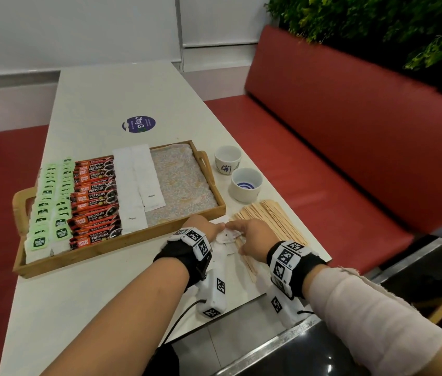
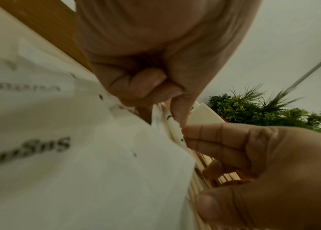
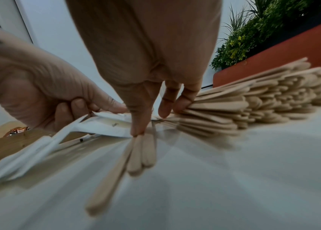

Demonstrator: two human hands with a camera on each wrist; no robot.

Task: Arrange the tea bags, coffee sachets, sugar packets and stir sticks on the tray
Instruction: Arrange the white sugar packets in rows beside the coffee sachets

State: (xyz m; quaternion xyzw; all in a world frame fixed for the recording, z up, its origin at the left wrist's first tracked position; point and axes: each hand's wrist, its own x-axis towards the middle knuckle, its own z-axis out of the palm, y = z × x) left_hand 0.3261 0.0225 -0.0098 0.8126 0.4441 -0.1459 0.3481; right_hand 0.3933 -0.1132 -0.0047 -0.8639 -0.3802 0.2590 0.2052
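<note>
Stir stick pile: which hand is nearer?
Right. The right hand has fingertips on the near ends of the stir stick pile; the left hand is beside it, pinching sugar packets.

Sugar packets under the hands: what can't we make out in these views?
- Count of loose sugar packets: head view, left hand and right hand cover them.
- Packet print: left wrist view, blurred.
- Stir sticks count: right wrist view, motion blur.
- Tray contents: wrist views, mostly cut off.
</note>
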